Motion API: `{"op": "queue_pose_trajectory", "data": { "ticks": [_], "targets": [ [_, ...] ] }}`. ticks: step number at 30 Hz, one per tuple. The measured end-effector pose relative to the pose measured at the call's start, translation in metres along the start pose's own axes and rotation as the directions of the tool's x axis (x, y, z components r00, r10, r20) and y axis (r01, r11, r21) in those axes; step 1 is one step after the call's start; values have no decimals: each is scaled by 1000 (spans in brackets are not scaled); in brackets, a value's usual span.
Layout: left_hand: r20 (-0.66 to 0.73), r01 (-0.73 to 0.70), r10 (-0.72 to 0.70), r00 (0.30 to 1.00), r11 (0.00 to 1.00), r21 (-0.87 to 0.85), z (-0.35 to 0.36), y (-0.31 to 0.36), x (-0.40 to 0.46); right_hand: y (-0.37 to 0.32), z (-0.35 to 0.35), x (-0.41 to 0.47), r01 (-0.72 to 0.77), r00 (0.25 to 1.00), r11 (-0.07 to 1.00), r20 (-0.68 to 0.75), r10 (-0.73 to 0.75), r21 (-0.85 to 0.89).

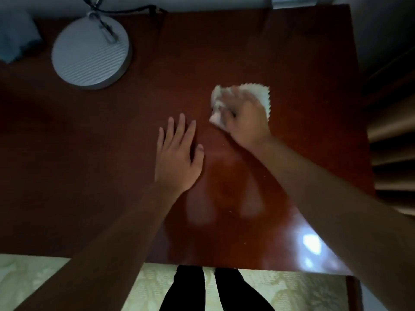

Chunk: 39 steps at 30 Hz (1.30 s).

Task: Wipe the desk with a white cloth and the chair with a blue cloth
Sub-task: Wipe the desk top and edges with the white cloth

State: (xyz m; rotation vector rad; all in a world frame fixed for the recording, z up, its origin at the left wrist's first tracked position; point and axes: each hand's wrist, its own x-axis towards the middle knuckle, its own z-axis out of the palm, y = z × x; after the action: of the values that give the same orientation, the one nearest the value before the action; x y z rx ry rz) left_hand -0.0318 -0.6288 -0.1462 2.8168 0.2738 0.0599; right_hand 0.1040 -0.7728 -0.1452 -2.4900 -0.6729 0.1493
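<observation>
Dark desk (112, 153): right hand (244, 122) clutches white cloth (258, 93) at 1 o'clock, mid-wipe; left hand (177, 158) flat, released; next, probably unwiped left side.

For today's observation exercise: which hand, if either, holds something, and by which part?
The right hand grips the white cloth, bunched at its near-left part, on the desk. The left hand lies flat, holding nothing.

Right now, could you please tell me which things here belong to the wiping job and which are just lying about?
Part of the job:
white cloth, gripped by the right hand
desk
blue cloth, far left
left hand, flat on the desk

Just lying about:
lamp base
black cable
</observation>
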Motion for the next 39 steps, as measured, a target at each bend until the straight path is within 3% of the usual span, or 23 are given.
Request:
{"op": "queue_pose_trajectory", "data": {
  "ticks": [2,5,9,11,15,22,25,28,32,34,39],
  "targets": [
    [-42,3,-1,999,999,50,6,-1,0,-18,10,-31,126,992,991,11,-126,35],
    [-99,23,-22,995,1000,8,10,-3,1,-14,7,-48,140,990,986,-40,-137,88],
    [-118,17,-22,993,999,-39,10,-4,1,8,-4,30,-149,980,988,-130,152,32],
    [-122,20,-26,992,998,-53,9,-3,1,11,-8,75,-210,964,975,-152,219,77],
    [-111,32,-41,993,996,-84,7,-2,2,-5,4,92,-75,994,997,-81,77,29],
    [-122,44,-59,991,991,-124,6,-2,2,-8,8,-59,248,966,966,56,-252,68],
    [-115,47,-62,991,990,-134,5,-1,1,3,-1,-26,230,973,972,18,-231,47],
    [-108,51,-66,992,990,-133,6,-2,1,8,-4,73,120,992,992,-45,-121,-36],
    [-106,62,-76,991,989,-136,8,-2,2,-14,17,170,52,999,997,8,-52,-49],
    [-112,68,-84,990,988,-138,8,-3,2,-30,27,158,102,993,994,58,-100,-31],
    [-111,58,-73,991,989,-137,6,0,3,-22,12,31,300,942,947,124,-313,111]
  ]
}}
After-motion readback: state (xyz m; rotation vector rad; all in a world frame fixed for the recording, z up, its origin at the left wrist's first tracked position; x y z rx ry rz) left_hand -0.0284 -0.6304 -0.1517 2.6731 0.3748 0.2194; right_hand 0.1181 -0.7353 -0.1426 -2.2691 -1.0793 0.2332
